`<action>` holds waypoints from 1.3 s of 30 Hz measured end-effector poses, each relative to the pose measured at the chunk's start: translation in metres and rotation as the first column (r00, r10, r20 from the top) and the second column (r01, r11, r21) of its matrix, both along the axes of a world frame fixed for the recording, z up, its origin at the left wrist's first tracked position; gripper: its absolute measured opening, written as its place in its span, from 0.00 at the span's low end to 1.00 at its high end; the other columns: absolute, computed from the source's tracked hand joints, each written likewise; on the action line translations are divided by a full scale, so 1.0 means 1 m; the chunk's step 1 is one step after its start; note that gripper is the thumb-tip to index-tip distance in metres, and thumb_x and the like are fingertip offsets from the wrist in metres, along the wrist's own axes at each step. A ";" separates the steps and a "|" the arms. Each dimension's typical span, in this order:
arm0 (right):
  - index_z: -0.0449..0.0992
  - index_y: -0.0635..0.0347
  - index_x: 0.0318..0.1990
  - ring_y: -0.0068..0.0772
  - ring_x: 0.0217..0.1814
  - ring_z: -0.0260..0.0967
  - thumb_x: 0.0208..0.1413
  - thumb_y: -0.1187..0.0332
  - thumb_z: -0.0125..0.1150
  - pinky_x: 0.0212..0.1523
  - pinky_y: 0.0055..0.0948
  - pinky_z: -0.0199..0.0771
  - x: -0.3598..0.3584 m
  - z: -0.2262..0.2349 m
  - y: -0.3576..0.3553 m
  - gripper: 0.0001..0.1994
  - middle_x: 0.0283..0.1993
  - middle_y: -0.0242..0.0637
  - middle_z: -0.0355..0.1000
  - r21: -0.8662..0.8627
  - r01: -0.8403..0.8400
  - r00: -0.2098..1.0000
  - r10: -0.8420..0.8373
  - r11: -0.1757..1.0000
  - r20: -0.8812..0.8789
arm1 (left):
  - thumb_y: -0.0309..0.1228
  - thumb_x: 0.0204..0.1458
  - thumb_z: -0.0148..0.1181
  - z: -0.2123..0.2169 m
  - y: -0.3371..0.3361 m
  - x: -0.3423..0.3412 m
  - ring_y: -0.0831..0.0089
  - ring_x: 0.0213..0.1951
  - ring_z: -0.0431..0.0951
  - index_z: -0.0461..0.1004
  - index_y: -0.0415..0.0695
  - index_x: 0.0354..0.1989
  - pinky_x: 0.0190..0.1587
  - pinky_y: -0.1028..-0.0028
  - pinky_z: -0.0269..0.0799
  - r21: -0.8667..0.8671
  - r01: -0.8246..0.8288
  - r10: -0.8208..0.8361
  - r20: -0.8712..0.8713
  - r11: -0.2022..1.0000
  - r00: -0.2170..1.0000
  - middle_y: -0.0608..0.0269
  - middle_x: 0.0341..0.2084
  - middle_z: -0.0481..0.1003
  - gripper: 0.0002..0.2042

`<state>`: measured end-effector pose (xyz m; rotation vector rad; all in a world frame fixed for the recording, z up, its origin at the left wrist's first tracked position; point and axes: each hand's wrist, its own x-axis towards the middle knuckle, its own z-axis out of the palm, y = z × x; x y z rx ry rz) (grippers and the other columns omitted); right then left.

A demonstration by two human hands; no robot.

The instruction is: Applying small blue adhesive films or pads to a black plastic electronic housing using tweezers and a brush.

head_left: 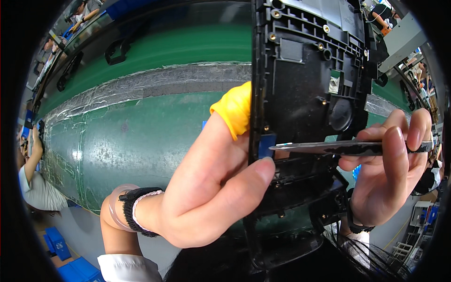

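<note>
My left hand (211, 188) grips the left edge of a large black plastic housing (307, 89), held upright close to the camera. A yellow finger cot (233, 109) covers its index fingertip, and the thumb presses on the housing's edge near a small blue part (266, 144). My right hand (390, 169) pinches metal tweezers (347, 148), whose tips point left and reach the blue part. The housing shows brass screw bosses, ribs and a round recess (341, 114). A black band and a pale bracelet circle my left wrist.
Below runs a green conveyor belt (131, 141) with a taped grey seam (141, 84). Black handle-shaped parts (116, 50) lie on its far side. Another person (35, 183) stands at the left edge; blue bins (58, 242) sit on the floor. Shelving stands at the right.
</note>
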<state>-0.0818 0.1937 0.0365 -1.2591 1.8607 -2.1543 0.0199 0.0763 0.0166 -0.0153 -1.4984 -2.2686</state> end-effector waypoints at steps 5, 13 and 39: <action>0.48 0.59 0.26 0.24 0.16 0.61 0.41 0.76 0.42 0.10 0.18 0.66 0.000 0.001 0.001 0.09 0.20 0.40 0.58 0.021 -0.052 0.998 0.052 0.998 0.027 | 0.25 0.34 0.39 0.003 -0.001 0.000 0.61 0.43 0.59 0.42 0.35 0.47 0.43 0.69 0.55 0.058 0.000 0.000 0.007 0.998 1.000 0.49 0.41 0.55 0.26; 0.52 0.68 0.38 0.29 0.30 0.61 0.46 0.68 0.39 0.29 0.21 0.66 -0.022 -0.004 0.011 0.14 0.31 0.45 0.57 -0.214 -0.275 0.961 0.265 0.937 -0.074 | 0.23 0.36 0.36 0.006 0.000 0.000 0.62 0.41 0.61 0.44 0.35 0.46 0.43 0.69 0.57 0.188 0.027 -0.036 0.043 0.982 0.998 0.49 0.40 0.56 0.24; 0.52 0.65 0.32 0.22 0.25 0.61 0.41 0.72 0.46 0.29 0.14 0.57 -0.029 0.002 0.008 0.11 0.25 0.47 0.65 0.224 -0.102 0.964 0.152 0.969 -0.217 | 0.17 0.39 0.41 0.002 -0.026 0.001 0.73 0.33 0.66 0.52 0.31 0.41 0.35 0.80 0.62 -0.363 0.134 -0.061 0.206 0.922 0.977 0.54 0.32 0.64 0.17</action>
